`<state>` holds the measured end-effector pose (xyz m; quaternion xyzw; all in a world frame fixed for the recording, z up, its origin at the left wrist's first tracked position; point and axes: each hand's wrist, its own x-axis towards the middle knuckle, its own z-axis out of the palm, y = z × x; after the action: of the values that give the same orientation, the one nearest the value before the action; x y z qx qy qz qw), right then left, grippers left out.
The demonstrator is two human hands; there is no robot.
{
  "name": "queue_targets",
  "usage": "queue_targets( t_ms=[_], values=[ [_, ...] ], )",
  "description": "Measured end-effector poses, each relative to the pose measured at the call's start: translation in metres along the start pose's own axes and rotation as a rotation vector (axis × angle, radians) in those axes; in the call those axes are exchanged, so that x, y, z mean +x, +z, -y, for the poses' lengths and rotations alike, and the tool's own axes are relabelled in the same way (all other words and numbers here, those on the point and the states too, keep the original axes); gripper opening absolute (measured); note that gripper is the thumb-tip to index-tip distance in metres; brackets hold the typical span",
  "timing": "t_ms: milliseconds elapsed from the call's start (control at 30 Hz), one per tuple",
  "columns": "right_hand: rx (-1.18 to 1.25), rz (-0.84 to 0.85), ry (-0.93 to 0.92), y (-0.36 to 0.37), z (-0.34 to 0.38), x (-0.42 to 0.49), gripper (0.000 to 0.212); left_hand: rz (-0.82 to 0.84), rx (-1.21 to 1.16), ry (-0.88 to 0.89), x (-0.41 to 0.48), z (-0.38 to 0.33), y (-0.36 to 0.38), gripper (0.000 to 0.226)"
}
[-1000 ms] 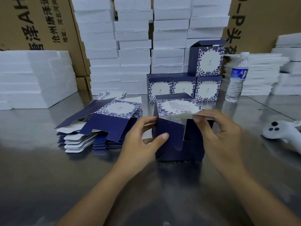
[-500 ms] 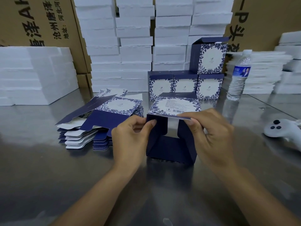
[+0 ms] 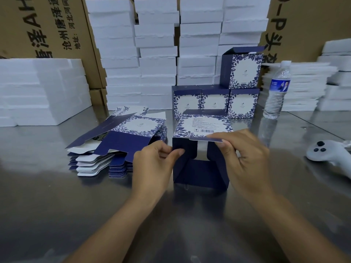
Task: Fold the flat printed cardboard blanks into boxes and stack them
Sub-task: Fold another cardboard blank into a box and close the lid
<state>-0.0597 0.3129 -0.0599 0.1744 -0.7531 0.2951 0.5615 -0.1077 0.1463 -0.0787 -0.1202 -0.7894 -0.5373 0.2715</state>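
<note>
Steel-grey table [image 3: 57,205] carried a half-folded navy box [image 3: 201,171] at centre, its left side flap pinched by the left hand [image 3: 153,164] and its printed top flap's front edge pinched by the right hand [image 3: 245,158], which hid the box's right side. At ten o'clock lay the pile of flat blanks [image 3: 121,141]; at twelve stood three finished boxes [image 3: 215,102] with a fourth box [image 3: 244,71] on top, white foam slabs [image 3: 157,54] behind. A water bottle [image 3: 276,92] stood at one o'clock, a white controller [image 3: 326,153] at three.

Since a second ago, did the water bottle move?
No. The water bottle still stands just right of the row of folded boxes, same gap.
</note>
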Motion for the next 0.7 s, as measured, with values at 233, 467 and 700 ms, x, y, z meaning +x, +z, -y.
queue_targets(
  t_ms=[233, 467, 700],
  values=[
    [0.0, 0.001, 0.004, 0.001, 0.0, 0.0, 0.042, -0.04, 0.007, -0.014, -0.006, -0.001, 0.003, 0.028],
    [0.019, 0.0, 0.057, -0.001, -0.004, 0.001, 0.029, 0.15, 0.186, -0.077, -0.008, 0.004, 0.002, 0.03],
    [0.011, -0.002, 0.1, 0.0, -0.005, 0.0, 0.033, 0.151, 0.186, -0.087, -0.011, 0.002, 0.004, 0.028]
  ],
)
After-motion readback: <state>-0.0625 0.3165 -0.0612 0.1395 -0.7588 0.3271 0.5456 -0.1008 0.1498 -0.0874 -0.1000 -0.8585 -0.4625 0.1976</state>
